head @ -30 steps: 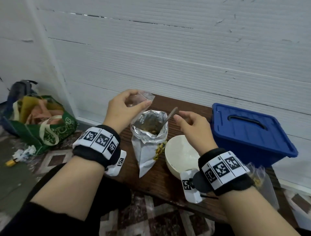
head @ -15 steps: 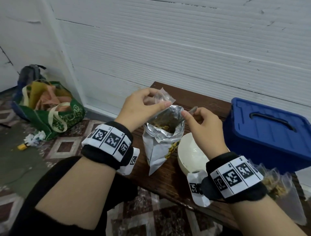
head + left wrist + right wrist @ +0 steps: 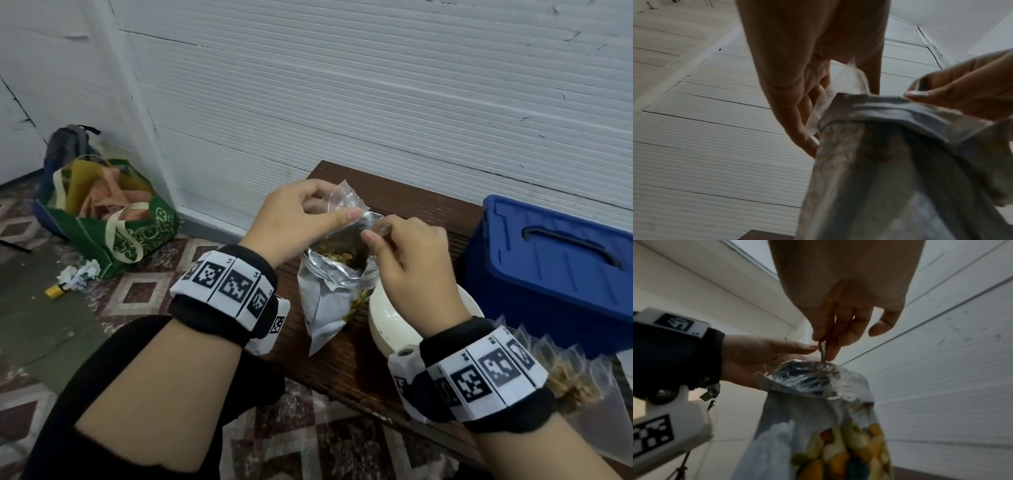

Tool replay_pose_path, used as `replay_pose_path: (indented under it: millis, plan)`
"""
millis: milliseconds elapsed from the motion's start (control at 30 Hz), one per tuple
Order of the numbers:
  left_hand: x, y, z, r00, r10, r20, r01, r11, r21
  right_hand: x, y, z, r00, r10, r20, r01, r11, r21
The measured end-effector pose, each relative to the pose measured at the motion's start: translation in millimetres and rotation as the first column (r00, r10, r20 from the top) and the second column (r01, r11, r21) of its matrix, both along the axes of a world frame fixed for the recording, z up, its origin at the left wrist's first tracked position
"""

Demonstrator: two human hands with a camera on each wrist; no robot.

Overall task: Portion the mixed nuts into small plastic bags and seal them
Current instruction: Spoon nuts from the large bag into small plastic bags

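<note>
An open silver foil bag of mixed nuts point(image 3: 325, 298) stands on the brown bench point(image 3: 346, 366). My left hand point(image 3: 301, 214) pinches a small empty clear plastic bag point(image 3: 344, 200) just above the foil bag's far left rim; in the left wrist view the small bag point(image 3: 838, 91) hangs between thumb and fingers. My right hand point(image 3: 411, 253) pinches the handle of a metal spoon point(image 3: 823, 352) that goes down into the foil bag point(image 3: 813, 415). The spoon's bowl is hidden inside. The two hands nearly touch over the bag's mouth.
A white bowl point(image 3: 387, 329) sits right of the foil bag, under my right wrist. A blue lidded box point(image 3: 548, 270) stands at the bench's right end, with several filled small bags point(image 3: 579, 387) in front of it. A green tote point(image 3: 102, 226) lies on the floor, left.
My right hand has closed on the spoon handle and moved in toward my left hand. The left hand brought the small bag down to the foil bag's rim.
</note>
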State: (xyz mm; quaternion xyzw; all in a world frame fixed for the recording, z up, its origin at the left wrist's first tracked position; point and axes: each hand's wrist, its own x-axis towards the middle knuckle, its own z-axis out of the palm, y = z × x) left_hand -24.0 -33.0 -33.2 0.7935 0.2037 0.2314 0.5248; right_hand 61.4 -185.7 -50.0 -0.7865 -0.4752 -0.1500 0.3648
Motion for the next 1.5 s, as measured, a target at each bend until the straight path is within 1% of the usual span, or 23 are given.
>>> replay_pose_path:
  millis: [100,233,367,533,633,733,833,900,967,1067,1200,1400,1500]
  plan:
    - [-1.1,-0.3,0.3,1.0,-0.008,-0.011,0.008,1.0,0.003,-1.5,2.0,-3.3,0.987,0.02,-0.161,-0.011,0.999,0.053]
    - [-1.5,-0.8,1.5,0.999,-0.01,-0.032,0.01,1.0,0.022,0.4,1.1,-3.5,0.899,-0.053,-0.434,0.116,0.986,0.119]
    - [-3.5,-0.5,3.8,0.999,-0.006,-0.051,0.009,0.999,0.052,7.4,-1.1,2.2,0.814,-0.123,-0.568,0.284,0.937,0.204]
    - [-9.8,7.2,11.0,0.999,0.033,-0.005,-0.033,0.995,0.098,21.8,-3.8,5.9,0.703,-0.174,-0.689,0.41,0.891,0.194]
    - [-16.1,16.0,15.2,0.999,0.046,0.003,-0.046,0.989,0.138,29.1,-6.0,9.2,0.673,-0.185,-0.716,0.451,0.87,0.2]
    - [-21.8,20.8,18.8,0.995,0.001,-0.096,0.019,0.979,0.204,35.1,-7.5,15.0,0.679,-0.196,-0.707,0.473,0.854,0.217]
    - [-23.2,22.6,17.7,0.982,-0.043,-0.181,0.084,0.971,0.225,41.6,-9.6,23.5,0.675,-0.21,-0.708,0.501,0.834,0.231]
    - [-21.9,22.4,16.9,0.974,-0.059,-0.219,0.111,0.965,0.236,46.8,-11.1,31.2,0.67,-0.206,-0.713,0.516,0.82,0.248]
    - [-19.9,21.4,16.1,0.969,-0.069,-0.239,0.134,0.954,0.268,51.5,-12.2,39.3,0.682,-0.208,-0.701,0.516,0.816,0.26]
    - [-16.2,19.3,14.0,0.966,-0.068,-0.249,0.143,0.943,0.299,56.1,-11.4,47.1,0.696,-0.191,-0.692,0.504,0.816,0.282]
    - [-11.1,14.0,12.1,0.967,-0.067,-0.245,0.145,0.937,0.319,55.4,-5.8,47.6,0.697,-0.175,-0.695,0.473,0.841,0.263]
    - [-8.2,10.9,10.5,0.971,-0.07,-0.228,0.142,0.939,0.315,49.2,4.1,44.4,0.7,-0.131,-0.702,0.409,0.879,0.244]
    - [-7.2,9.5,9.3,0.973,-0.069,-0.219,0.137,0.941,0.31,47.3,6.8,45.5,0.724,-0.107,-0.681,0.377,0.889,0.261]
